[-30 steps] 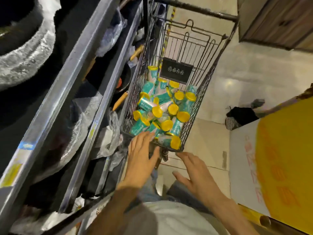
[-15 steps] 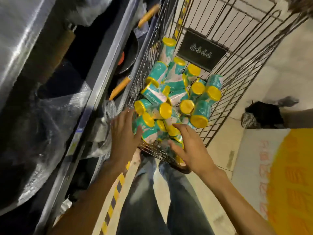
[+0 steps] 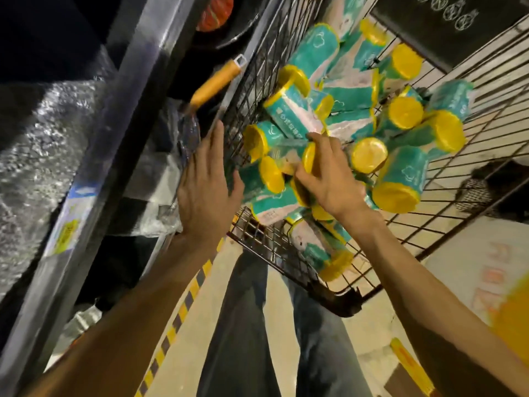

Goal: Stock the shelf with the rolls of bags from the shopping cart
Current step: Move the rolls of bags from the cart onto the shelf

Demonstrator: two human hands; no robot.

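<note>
A wire shopping cart holds a heap of several teal rolls of bags with yellow end caps. My right hand reaches into the heap and its fingers curl over one roll near the cart's left side. My left hand hovers with straight fingers at the cart's near left corner, beside the wire wall, holding nothing. The metal shelf runs along the left.
The shelf carries plastic-wrapped goods and a pan with an orange handle that sticks out toward the cart. My legs stand below the cart's near rim. Yellow-black floor tape runs along the shelf base.
The view moved closer and lower over the cart. My right hand went deeper into the heap and curled onto a roll. My left hand rose along the cart's left corner.
</note>
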